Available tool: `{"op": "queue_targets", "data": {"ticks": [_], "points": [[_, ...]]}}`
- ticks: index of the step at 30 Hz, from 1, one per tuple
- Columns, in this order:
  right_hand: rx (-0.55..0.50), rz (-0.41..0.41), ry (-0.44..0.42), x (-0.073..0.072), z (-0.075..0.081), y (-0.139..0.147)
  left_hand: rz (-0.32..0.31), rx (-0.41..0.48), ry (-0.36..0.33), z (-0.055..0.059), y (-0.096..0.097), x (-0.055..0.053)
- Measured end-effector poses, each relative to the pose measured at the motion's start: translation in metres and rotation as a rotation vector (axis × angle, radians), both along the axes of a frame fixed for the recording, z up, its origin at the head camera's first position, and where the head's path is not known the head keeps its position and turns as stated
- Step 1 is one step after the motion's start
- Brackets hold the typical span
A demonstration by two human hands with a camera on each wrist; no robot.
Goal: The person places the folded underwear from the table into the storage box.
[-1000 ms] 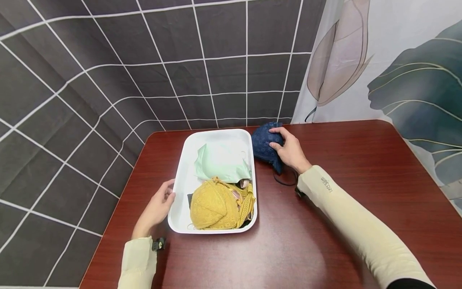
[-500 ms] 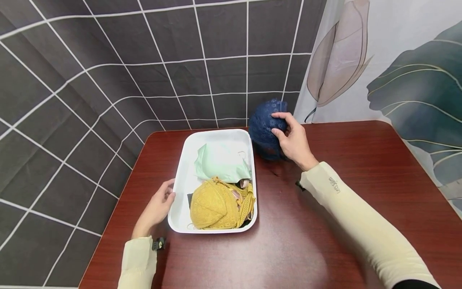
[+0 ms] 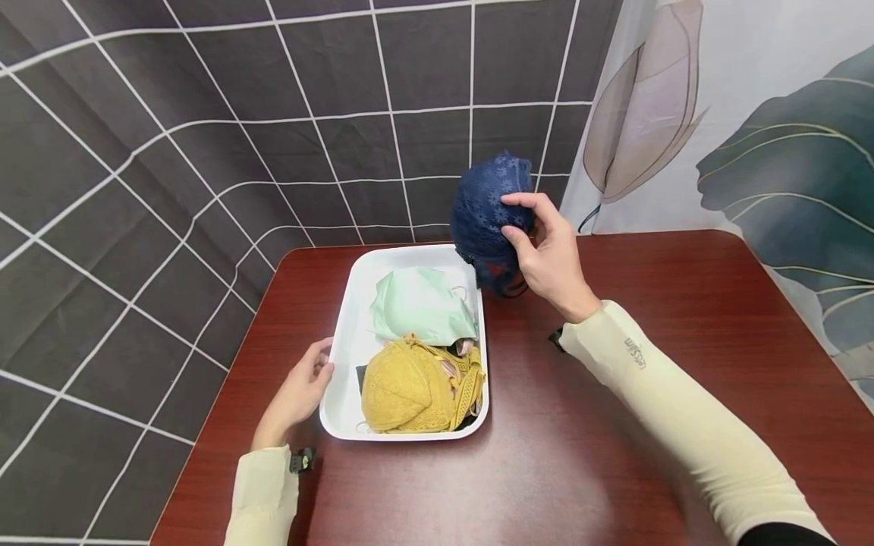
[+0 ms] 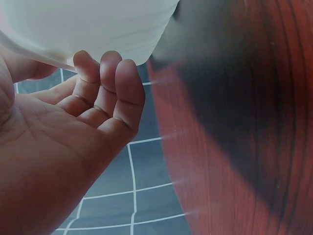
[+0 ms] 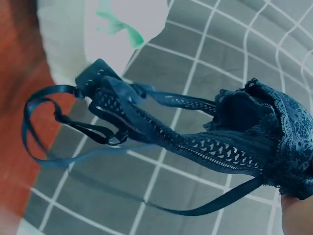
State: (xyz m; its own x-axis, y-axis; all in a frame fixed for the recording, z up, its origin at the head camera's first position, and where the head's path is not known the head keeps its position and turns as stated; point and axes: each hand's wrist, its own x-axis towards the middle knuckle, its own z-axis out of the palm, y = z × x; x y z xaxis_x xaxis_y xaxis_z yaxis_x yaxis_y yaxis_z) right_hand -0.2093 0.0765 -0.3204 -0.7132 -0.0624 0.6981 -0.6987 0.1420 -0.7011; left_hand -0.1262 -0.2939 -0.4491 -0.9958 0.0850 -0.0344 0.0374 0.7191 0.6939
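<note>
My right hand (image 3: 556,254) pinches a navy lace bra (image 3: 490,201) between thumb and fingers, raised at the back right corner of a white tray (image 3: 339,394). In the right wrist view, the bra's straps (image 5: 210,147) and hook band (image 5: 100,78) dangle loosely beside the tray. My left hand (image 3: 298,394) holds the tray's left rim. From the left wrist view, its bent fingers (image 4: 129,88) press the outer wall, with the thumb partly hidden behind the rim. Inside the tray, a mustard-yellow lace bra (image 3: 403,390) lies in front of a pale green folded item (image 3: 419,307).
Under the yellow bra, dark and pinkish pieces peek out, mostly hidden. The tray stands on a reddish-brown table (image 3: 655,318). Behind and to the left hangs a dark grid-patterned cloth (image 3: 423,68); a leaf-patterned curtain (image 3: 737,83) hangs at the right.
My right hand has lifted the navy bra off the table, then brought it slightly left towards the tray's back right corner. The left hand stays at the tray's side.
</note>
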Motion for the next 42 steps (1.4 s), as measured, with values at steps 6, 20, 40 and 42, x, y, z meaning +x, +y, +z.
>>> {"op": "queue_targets", "data": {"ticks": [6, 20, 40, 42], "points": [[-0.096, 0.127, 0.108, -0.005, 0.001, -0.009, 0.000, 0.003, -0.010, 0.002, 0.000, 0.000], [-0.150, 0.337, 0.193, -0.001, 0.011, -0.055, -0.003, 0.012, 0.034, -0.003, 0.000, -0.001], [0.304, 0.237, -0.226, -0.031, -0.095, -0.080, 0.016, 0.004, 0.004, -0.005, 0.001, -0.004], [0.368, 0.196, -0.273, -0.033, -0.098, -0.079, 0.016, 0.004, 0.005, -0.005, 0.000, -0.004]]}}
